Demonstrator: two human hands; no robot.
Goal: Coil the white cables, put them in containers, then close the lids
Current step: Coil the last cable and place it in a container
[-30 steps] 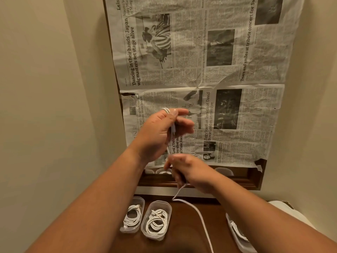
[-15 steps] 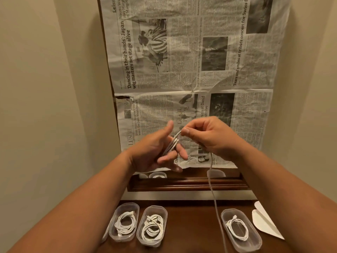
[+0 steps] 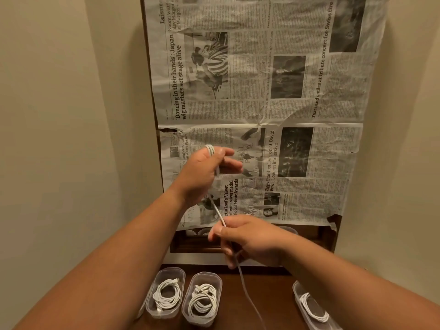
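Newspaper (image 3: 262, 96) behind; rt forearm (image 3: 357, 296) prob. half-hides container (image 3: 297, 288).

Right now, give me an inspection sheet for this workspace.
Surface: dark brown wooden tabletop, largely hidden by the forearms.
Job's things: three clear plastic containers, left tub, middle tub, right tub, each holding coiled white cables; no lids seen.
Clutter: nothing seen.
Grips: left hand holds loops of the loose white cable wound over its fingers; right hand pinches the strand below.
Cables: the loose white cable runs from left hand through right, trailing off the bottom edge.
Surroundings: newspaper sheets covering a dark wooden frame; beige walls.
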